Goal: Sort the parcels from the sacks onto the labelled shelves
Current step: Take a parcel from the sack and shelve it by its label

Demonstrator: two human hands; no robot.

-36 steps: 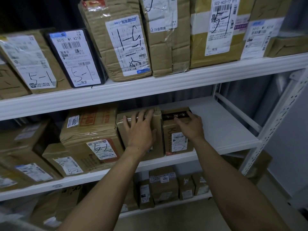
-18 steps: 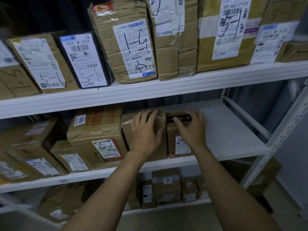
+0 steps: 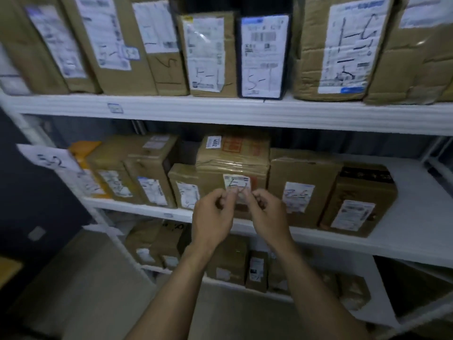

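Spanning the view, white metal shelving stands on a pale floor [image 3: 98, 278] in a dim room; the picture is motion-blurred. The upper shelf [image 3: 245, 111] carries a tight row of upright brown parcels [image 3: 117, 45] and one black parcel [image 3: 263, 55], all with white hand-marked labels, and a small label [image 3: 115, 108] is stuck on its front edge. A paper sign [image 3: 49, 159] reading "5-2" hangs at the left post beside the middle shelf [image 3: 416, 217]. On that shelf the row runs from a yellow parcel [image 3: 84, 148] at the left to a dark-banded parcel [image 3: 358, 204] at the right end, which touches a plain brown parcel [image 3: 299, 187]; bare shelf lies to its right. A tall taped parcel [image 3: 232, 158] with red print stands mid-row. The lower shelf [image 3: 220, 282] holds smaller cartons [image 3: 230, 261]. Both forearms reach up from the bottom edge. The left hand [image 3: 212, 217] and right hand [image 3: 269, 214] hover close together in front of the tall taped parcel, covering the lower part of its label. The fingers of each are curled inward toward the thumb, and no object is discernible in either.
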